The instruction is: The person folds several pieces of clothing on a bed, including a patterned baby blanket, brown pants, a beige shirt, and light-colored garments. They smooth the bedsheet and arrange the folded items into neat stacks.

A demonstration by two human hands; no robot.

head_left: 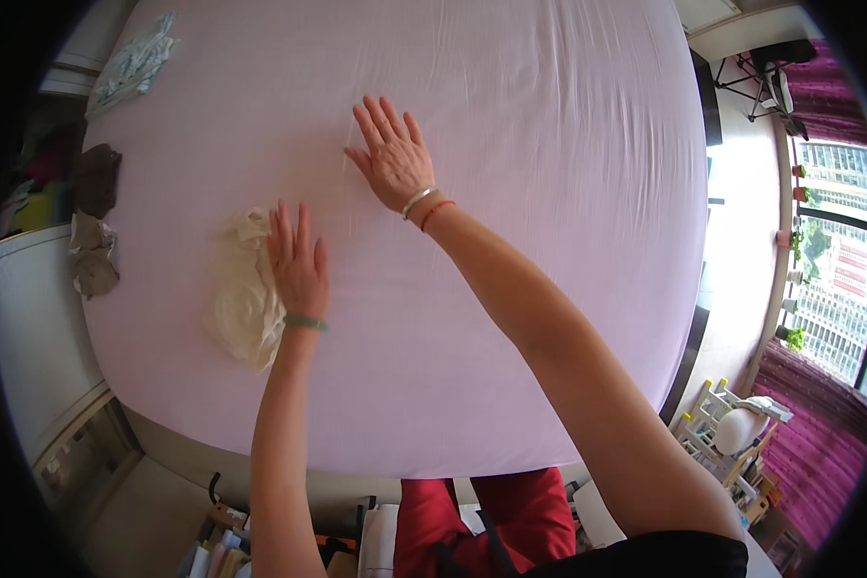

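A pale pink fitted sheet [472, 318] covers a wide bed, smooth in the middle with thin wrinkles toward the far right. My right hand [395, 164], a silver bangle and a red string at its wrist, is over the middle of the sheet with fingers spread and nothing in it. To its left and nearer me, my left hand [300, 270] has its fingers stretched out beside a crumpled cream cloth [244, 299]. Its edge overlaps the cloth; whether it presses on it I cannot tell. A green bangle circles that wrist.
Along the bed's left edge lie a white and blue patterned cloth bundle [135, 65], a dark brown folded cloth [97, 180] and a beige-grey one [93, 255]. Beyond the right edge are a window with purple curtains [809, 424], potted plants and a ladder [708, 416].
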